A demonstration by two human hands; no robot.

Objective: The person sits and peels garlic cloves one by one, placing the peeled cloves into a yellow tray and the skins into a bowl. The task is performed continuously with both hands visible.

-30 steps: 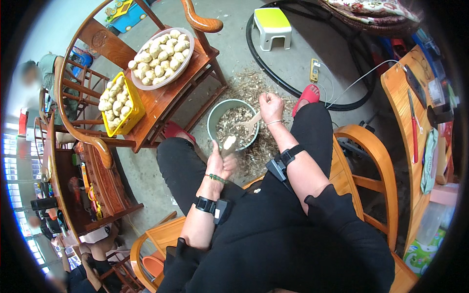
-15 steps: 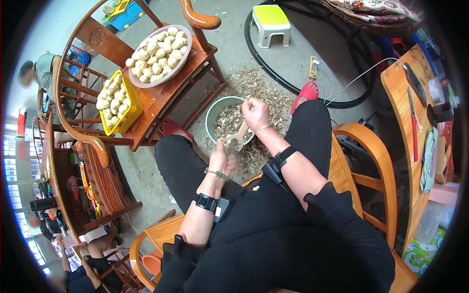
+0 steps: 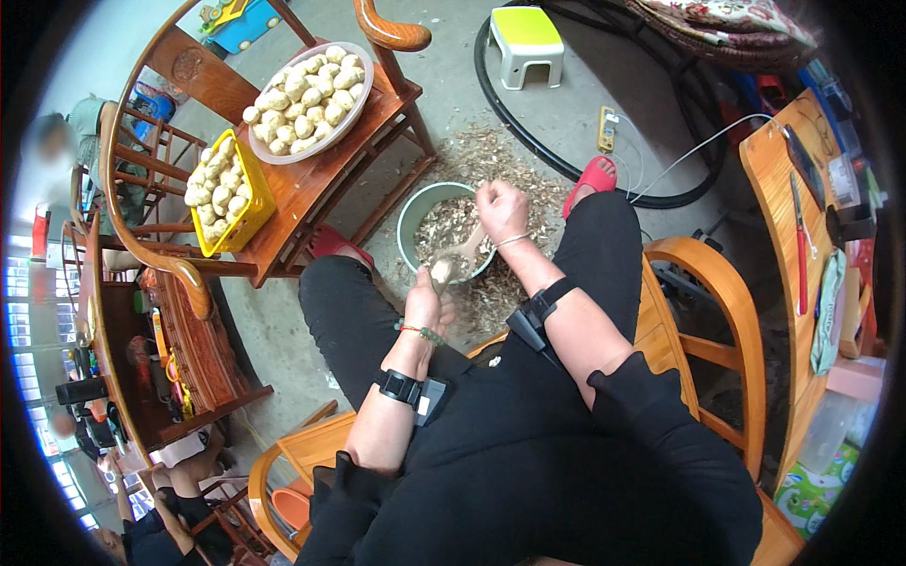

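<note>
Above the lower rim of a pale green bucket (image 3: 404, 234), my left hand (image 3: 425, 307) is closed around a small pale, partly peeled root or tuber (image 3: 441, 272). My right hand (image 3: 502, 209) makes a fist at the bucket's right side. From it a light wooden paddle-like tool (image 3: 470, 243) slants down toward the left hand, its broad end against the pale piece. Motion blurs this end, so its edge cannot be made out. Brown and cream peelings (image 3: 444, 224) lie inside the bucket.
Peeled pale tubers fill a clear round bowl (image 3: 357, 102) and a yellow basket (image 3: 257, 224) on a wooden chair (image 3: 311, 208) at left. Peelings (image 3: 481, 151) litter the floor. A green-topped stool (image 3: 526, 42) and black hose (image 3: 500, 118) lie beyond. A red-handled knife (image 3: 802, 274) rests on the right-hand wooden surface.
My right hand has shifted slightly right and down, and the tool's broad end has moved with it. More of the pale piece in my left hand shows now.
</note>
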